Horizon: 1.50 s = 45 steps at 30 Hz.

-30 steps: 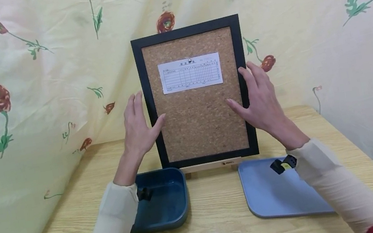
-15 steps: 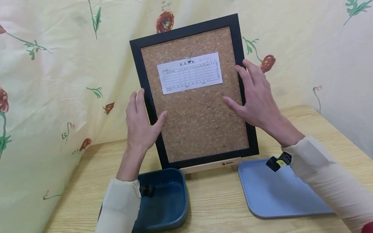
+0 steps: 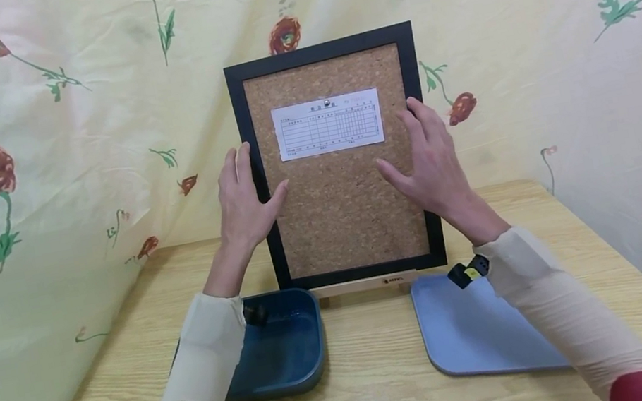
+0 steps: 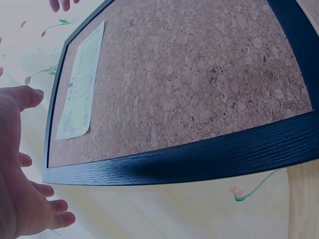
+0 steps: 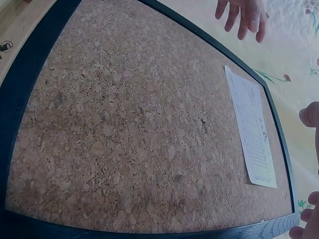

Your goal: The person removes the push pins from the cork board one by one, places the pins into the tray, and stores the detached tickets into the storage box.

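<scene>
A cork board (image 3: pixel 345 218) in a black frame stands upright on a small wooden stand (image 3: pixel 364 284) at the back of the table. A white printed form (image 3: pixel 328 125) is fixed near the board's top by a small pin (image 3: pixel 327 104). My left hand (image 3: pixel 243 196) is raised at the board's left edge, fingers straight and thumb over the cork. My right hand (image 3: pixel 427 164) mirrors it at the right edge. Neither hand holds anything. The left wrist view shows the left hand (image 4: pixel 20 199) a little off the frame (image 4: pixel 199 162). The right wrist view shows mostly cork (image 5: pixel 129 124) and the form (image 5: pixel 254 129).
A dark blue tray (image 3: pixel 289 349) sits on the wooden table (image 3: pixel 368 393) below the left forearm. A flat light blue tray (image 3: pixel 469 332) lies under the right forearm. A floral curtain (image 3: pixel 57 132) hangs close behind and on both sides.
Both hands have moved inward and slightly up, closing on the board's side edges. The board, form and trays have not moved.
</scene>
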### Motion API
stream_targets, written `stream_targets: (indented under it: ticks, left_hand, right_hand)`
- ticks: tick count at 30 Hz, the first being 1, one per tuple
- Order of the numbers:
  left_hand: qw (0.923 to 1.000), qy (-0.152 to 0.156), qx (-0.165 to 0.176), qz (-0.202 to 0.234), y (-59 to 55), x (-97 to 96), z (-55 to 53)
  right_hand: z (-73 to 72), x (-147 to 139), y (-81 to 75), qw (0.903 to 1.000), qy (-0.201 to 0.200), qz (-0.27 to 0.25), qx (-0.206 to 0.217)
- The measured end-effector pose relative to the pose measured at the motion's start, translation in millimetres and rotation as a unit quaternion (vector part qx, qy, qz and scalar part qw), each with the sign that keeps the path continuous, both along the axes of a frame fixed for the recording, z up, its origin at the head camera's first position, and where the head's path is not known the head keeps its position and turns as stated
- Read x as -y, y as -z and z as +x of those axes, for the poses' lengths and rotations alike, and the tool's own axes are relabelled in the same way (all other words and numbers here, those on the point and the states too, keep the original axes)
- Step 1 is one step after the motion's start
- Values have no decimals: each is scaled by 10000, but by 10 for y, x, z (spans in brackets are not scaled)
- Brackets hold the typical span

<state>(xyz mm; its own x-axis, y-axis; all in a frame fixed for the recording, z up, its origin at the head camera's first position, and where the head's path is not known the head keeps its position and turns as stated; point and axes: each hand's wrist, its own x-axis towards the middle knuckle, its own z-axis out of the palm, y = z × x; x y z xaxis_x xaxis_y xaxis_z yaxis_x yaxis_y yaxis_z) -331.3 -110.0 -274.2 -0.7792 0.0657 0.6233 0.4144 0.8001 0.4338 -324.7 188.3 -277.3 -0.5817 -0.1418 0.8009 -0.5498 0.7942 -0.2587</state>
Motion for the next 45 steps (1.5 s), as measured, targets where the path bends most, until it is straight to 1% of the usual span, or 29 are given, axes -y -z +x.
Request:
stream_targets:
  ticks: [8, 13, 17, 22, 26, 33, 40, 45]
  left_hand:
    - [10000, -24, 32, -84, 19, -20, -55]
    - [9999, -39, 38, -112, 9, -35, -91]
    - [9999, -18, 40, -103, -9, -43, -120]
    - [9999, 81, -69, -105, -19, -54, -157]
    - [9999, 102, -82, -96, -28, -66, -172]
    - [9999, 30, -32, -165, -52, -83, -208]
    - [9998, 48, 3, -178, -74, -102, -234]
    - [9998, 15, -27, -208, -86, -118, -267]
  right_hand:
    - [-54, 40, -14, 9999, 61, 91, 45]
    - [-79, 56, -30, 9998, 103, 163, 35]
    - [-104, 81, -54, 9999, 64, 130, 1]
    - [-134, 119, -77, 9998, -41, 140, -122]
    - [-147, 139, -89, 9997, -68, 162, -172]
    - [-175, 175, -130, 9996, -101, 178, -178]
    - [-214, 224, -149, 9993, -129, 230, -259]
    - [-249, 246, -149, 9996, -132, 145, -189]
